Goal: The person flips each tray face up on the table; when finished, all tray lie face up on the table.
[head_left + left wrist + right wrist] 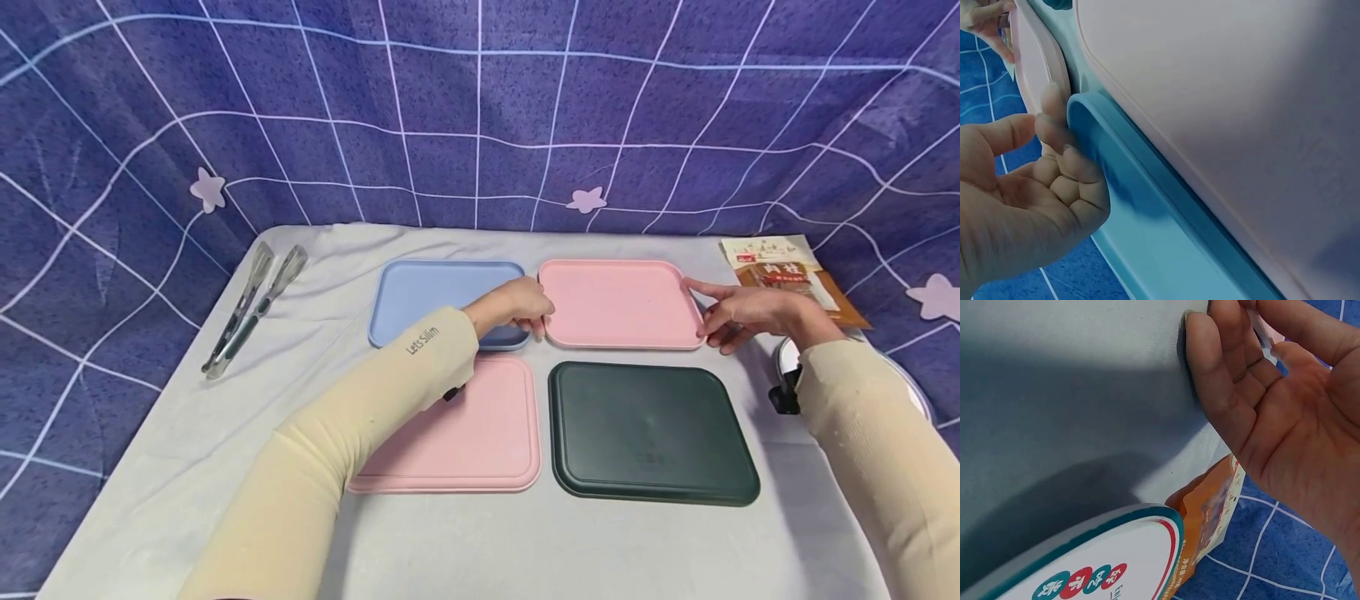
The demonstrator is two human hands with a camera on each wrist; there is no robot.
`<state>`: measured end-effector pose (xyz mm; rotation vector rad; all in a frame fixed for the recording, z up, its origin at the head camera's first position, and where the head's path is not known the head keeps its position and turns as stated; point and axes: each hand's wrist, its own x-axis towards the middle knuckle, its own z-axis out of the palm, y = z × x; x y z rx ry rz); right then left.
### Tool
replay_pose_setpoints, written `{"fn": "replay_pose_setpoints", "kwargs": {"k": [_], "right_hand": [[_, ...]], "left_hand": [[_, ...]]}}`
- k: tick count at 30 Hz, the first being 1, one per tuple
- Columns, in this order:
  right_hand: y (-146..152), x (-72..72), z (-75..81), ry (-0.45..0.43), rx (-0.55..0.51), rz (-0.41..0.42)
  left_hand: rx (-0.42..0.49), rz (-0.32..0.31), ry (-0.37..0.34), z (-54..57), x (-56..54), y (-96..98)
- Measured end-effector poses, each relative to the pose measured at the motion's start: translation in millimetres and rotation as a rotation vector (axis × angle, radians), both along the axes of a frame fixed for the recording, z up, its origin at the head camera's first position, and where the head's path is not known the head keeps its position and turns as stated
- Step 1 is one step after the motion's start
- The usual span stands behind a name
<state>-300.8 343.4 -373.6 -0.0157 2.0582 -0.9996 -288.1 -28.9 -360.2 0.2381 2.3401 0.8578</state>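
Observation:
At the back right of a two-by-two layout lies a pink tray with a raised rim. My left hand pinches its left edge near the front corner, reaching over the blue tray. In the left wrist view the left hand has its thumb and index finger at the pink tray's edge, its other fingers curled. My right hand holds the right edge, thumb and fingers spread along it. Only a sliver of that tray shows beside the right hand in the right wrist view.
In front lie another pink tray and a dark green tray. Metal tongs rest at the left. A brown and cream packet and a round white-topped container sit at the right, the latter partly behind my forearm.

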Motion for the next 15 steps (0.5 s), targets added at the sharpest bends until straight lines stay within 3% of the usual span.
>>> {"fn": "replay_pose_setpoints", "kwargs": {"k": [9, 13, 15], "right_hand": [[-4, -0.6, 1.7, 0.024, 0.014, 0.023], [-1, 1.1, 1.3, 0.04, 0.043, 0.031], [-2, 2.7, 2.2, 0.059, 0.068, 0.044]], "left_hand": [[-0.001, 0.014, 0.026, 6.8, 0.4, -13.6], [0.004, -0.008, 0.086, 16.6, 6.1, -35.8], [-0.054, -0.053, 0.147, 21.3, 12.1, -52.4]]}}
